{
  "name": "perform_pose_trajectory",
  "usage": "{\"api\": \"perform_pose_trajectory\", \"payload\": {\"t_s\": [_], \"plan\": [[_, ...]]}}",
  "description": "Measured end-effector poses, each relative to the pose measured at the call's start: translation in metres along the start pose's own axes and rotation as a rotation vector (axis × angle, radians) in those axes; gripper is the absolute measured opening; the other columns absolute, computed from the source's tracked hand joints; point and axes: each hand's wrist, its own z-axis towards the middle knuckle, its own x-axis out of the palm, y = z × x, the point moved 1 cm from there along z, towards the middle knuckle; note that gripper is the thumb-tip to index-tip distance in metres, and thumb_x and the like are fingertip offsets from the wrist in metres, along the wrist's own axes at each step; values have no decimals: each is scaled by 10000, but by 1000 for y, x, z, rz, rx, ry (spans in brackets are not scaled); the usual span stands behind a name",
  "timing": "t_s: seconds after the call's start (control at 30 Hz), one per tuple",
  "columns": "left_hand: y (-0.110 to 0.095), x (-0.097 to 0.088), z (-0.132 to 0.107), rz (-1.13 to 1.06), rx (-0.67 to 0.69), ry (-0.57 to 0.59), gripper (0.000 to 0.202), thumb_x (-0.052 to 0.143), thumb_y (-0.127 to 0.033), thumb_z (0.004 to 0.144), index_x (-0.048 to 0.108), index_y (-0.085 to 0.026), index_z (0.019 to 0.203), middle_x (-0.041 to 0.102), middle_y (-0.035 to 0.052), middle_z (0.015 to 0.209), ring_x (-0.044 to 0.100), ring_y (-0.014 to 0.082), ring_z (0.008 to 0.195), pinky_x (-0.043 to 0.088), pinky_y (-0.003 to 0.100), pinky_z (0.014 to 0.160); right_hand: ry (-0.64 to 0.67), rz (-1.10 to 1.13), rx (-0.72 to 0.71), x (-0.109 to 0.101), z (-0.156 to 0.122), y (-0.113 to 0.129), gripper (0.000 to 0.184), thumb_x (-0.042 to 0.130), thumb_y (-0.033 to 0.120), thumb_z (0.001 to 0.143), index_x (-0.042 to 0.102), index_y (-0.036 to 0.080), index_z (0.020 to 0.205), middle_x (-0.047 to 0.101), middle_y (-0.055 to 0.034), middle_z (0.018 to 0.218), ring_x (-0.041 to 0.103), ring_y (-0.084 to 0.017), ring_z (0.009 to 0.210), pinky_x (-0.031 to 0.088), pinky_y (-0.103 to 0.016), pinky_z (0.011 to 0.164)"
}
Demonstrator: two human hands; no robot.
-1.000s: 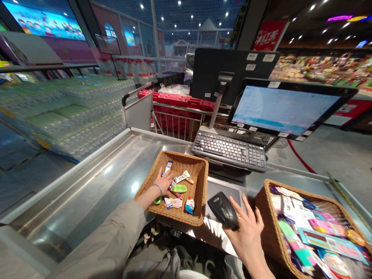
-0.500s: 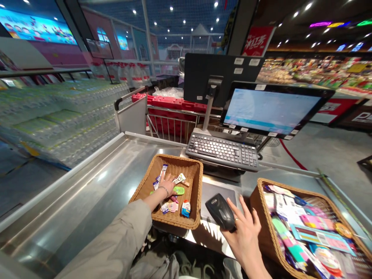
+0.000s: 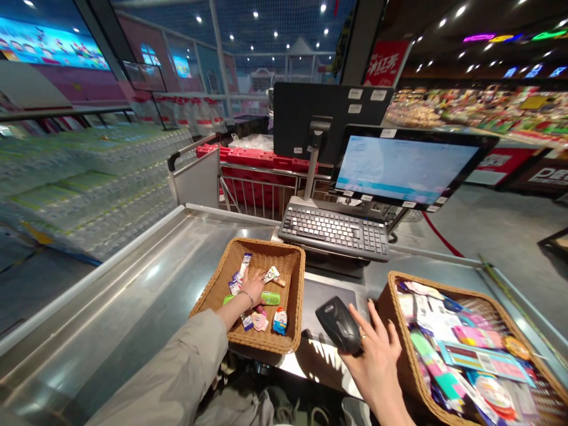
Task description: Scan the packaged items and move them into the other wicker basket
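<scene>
Head view: I see the left hand (image 3: 252, 288) among packets (image 3: 271, 298) in the left basket (image 3: 293, 266) (fingers clamped or not, I can't tell); the right hand (image 3: 376, 354) grips a scanner (image 3: 338, 323), some fingers apart.

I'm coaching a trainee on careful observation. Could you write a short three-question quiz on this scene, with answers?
1. Open question: What does the right hand hold?
2. True or false: The left hand rests on the keyboard.
3. Comparison: Of the two wicker baskets, which is fuller?

Key:
1. A black barcode scanner.
2. False; it is inside the left basket, among small packaged items.
3. The right basket; the other has bare wicker showing between its items.
</scene>
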Motion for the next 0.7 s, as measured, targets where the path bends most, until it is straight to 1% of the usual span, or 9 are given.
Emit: {"api": "perform_pose_trajectory", "payload": {"t_s": [0.07,0.17,0.27,0.4,0.53,0.6,0.7], "plan": [[0,-6,0,-23,22,-19,477,788,-359,641,662,-231,1083,503,97,1441,261,339,1439,-133,650,1121,1,-5,8,0,0,-1,95,586,259,745,648,243,815,599,-20,1327,317,-322,1403,175,-614,1104],[-1,-17,0,-55,33,-62,277,754,-380,692,688,-214,904,528,82,1421,281,324,1435,-139,607,1147,-7,-6,-2,0,0,-2,113,584,269,747,650,243,835,606,-23,1319,325,-322,1398,180,-612,1102],[-3,-32,-3,-78,25,-117,219,728,-403,729,674,-206,806,535,74,1417,285,319,1435,-152,599,1148,-5,-11,-2,-1,1,-1,104,587,273,744,645,242,825,605,-23,1320,321,-316,1401,178,-609,1106],[-8,-54,-14,-90,21,-203,173,708,-378,766,653,-218,798,537,53,1418,279,304,1440,-170,634,1125,-23,-11,-11,-4,4,2,74,587,256,743,641,233,790,609,-33,1315,321,-319,1401,181,-610,1105],[-16,-72,-27,-91,23,-297,118,683,-335,795,634,-239,842,527,41,1426,268,283,1447,-139,644,1136,-61,3,-43,-7,9,4,66,578,257,759,636,236,783,614,-29,1307,335,-324,1393,189,-623,1096],[-21,-79,-32,-107,28,-369,111,663,-334,813,627,-246,871,528,37,1425,275,276,1445,-112,645,1146,-80,15,-50,-7,12,5,81,564,252,770,636,239,805,617,-28,1302,333,-321,1396,192,-626,1096],[-33,-89,-39,-155,59,-514,112,636,-348,836,629,-248,885,545,46,1408,320,272,1426,-74,636,1158,-99,29,-63,-9,17,6,129,555,246,774,638,242,874,618,-31,1301,328,-320,1402,194,-627,1097]]}}
